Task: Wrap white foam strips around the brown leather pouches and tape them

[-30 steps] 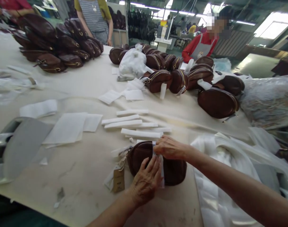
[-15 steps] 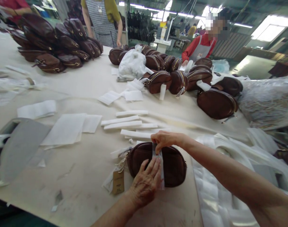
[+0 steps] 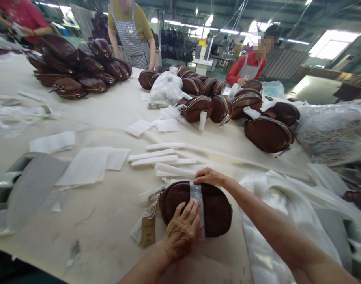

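Note:
A brown leather pouch (image 3: 216, 207) lies on the table's near edge, a cardboard tag (image 3: 147, 230) trailing from its left end. A clear plastic strip (image 3: 197, 199) crosses its top. My left hand (image 3: 182, 228) lies flat on the pouch's front with fingers spread, pressing the strip's lower part. My right hand (image 3: 208, 176) pinches the strip's upper end at the pouch's far edge.
Folded white strips (image 3: 156, 157) and white sheets (image 3: 88, 165) lie beyond the pouch. Piles of brown pouches (image 3: 79, 67) and a white bag (image 3: 167, 88) fill the far side, where other people stand. White wrapping (image 3: 275, 221) lies right, a grey holder (image 3: 23, 189) left.
My right hand slid from on top of the pouch back to its far edge, drawing the clear strip over the top. My left hand stayed pressed on the front.

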